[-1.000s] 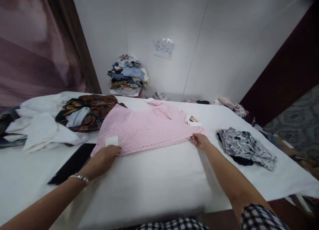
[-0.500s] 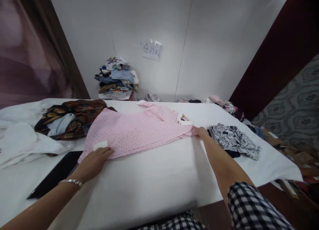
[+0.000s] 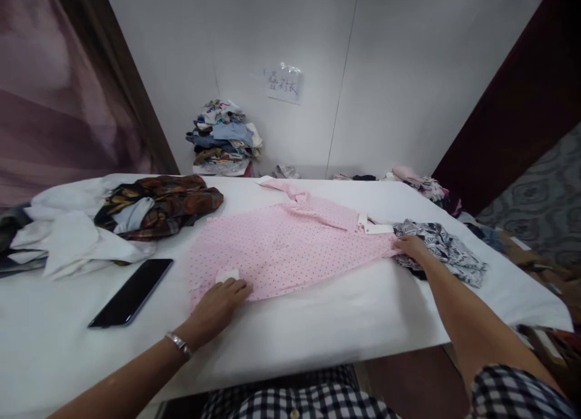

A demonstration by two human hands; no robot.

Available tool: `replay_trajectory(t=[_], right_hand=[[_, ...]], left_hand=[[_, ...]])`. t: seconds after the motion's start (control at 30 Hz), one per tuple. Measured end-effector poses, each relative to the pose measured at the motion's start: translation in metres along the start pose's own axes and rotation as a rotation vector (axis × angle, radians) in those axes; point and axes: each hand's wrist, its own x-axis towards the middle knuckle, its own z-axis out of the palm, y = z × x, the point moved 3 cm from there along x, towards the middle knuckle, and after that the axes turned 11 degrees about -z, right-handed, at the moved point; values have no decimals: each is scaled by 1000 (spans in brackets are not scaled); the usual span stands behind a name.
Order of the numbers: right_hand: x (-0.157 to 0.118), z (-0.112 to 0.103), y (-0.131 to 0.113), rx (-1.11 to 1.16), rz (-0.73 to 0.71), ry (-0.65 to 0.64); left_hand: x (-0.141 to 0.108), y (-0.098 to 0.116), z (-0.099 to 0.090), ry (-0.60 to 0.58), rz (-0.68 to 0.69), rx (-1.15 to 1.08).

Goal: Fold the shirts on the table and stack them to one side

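Observation:
A pink shirt [image 3: 281, 249] with small dark dots lies spread on the white-covered table, its long near edge facing me. My left hand [image 3: 223, 301] grips the near left part of it, beside a white tag [image 3: 227, 276]; the thumb is hidden. At the shirt's right end, my right hand [image 3: 411, 247] is closed on the corner by the collar, where white strips [image 3: 379, 228] show. A sleeve [image 3: 281, 188] stretches toward the far edge of the table. Just behind my right hand lies a black-and-white patterned garment [image 3: 447, 252].
A black phone [image 3: 131, 293] rests left of my left hand. White cloth [image 3: 77, 240] and a brown plaid garment [image 3: 177, 207] are heaped at the left. Folded clothes [image 3: 227, 137] are stacked against the wall, beneath a paper sign [image 3: 284, 84]. More clothes [image 3: 422, 186] line the far right.
Both hands have moved right with the pink shirt, off the phone and the plaid garment. The shirt's right end now reaches the black-and-white garment. The camera view has shifted slightly.

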Motion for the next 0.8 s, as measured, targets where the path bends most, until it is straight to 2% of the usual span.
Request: replay_trajectory(t=[0.07, 0.17, 0.27, 0.3, 0.37, 0.43, 0.47, 0.53, 0.63, 0.7, 0.8], right_hand=[[-8, 7, 5, -73, -7, -62], [-11, 9, 3, -147, -7, -95], [-13, 2, -11, -227, -67, -50], [-15, 0, -21, -251, -152, 5], [-24, 4, -51, -223, -418, 137], [-40, 19, -85, -83, -695, 214], [-50, 32, -101, -1, -796, 195], [-71, 60, -128, 83, -911, 63], [-95, 96, -148, 27, -880, -212], [-101, 103, -152, -10, -794, -300], [-103, 93, -162, -2, -778, -284]], left_hand=[[-7, 2, 12, 12, -23, 28], [-17, -4, 19, 44, -49, 56], [-29, -10, 21, 85, -61, 62], [-32, -11, 21, 93, -60, 57], [-37, -10, 19, 106, -72, 38], [-40, -8, 17, 125, -109, 16], [-40, -6, 15, 129, -130, 5], [-40, -4, 13, 108, -156, -17], [-43, -4, 9, 24, -141, -87], [-44, -8, 1, -35, -104, -173], [-33, -19, -22, -59, -121, -300]])
